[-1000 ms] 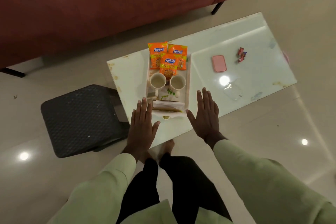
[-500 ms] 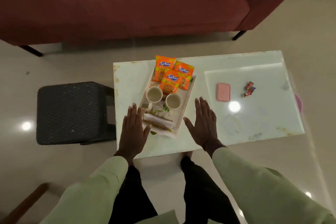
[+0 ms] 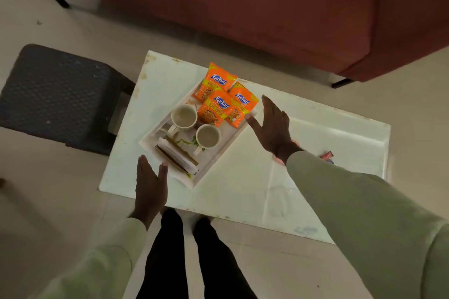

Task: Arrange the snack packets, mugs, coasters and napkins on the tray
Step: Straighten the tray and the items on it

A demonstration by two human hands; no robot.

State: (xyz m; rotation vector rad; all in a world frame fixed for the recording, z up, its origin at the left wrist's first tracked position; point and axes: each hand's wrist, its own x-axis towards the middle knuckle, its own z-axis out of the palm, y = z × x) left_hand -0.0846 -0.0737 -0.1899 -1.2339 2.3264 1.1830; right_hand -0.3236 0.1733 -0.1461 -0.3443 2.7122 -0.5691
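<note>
Head view: left hand (image 3: 150,184) is flat, fingers spread, holding nothing, its thumb at the near corner of the white tray (image 3: 215,161). On the tray lie folded napkins (image 3: 176,156) w/ coasters, not clear, then two mugs (image 3: 184,116), then three Kurkure packets (image 3: 213,110). Right hand (image 3: 273,127) is wide open, empty, beside the far corner. Arrangement looks approx. done.

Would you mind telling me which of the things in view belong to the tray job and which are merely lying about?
Job: tray; three snack packets; two mugs; napkins.

Lying about: wrapped sweets and a pink item behind the right arm, stool, sofa.
</note>
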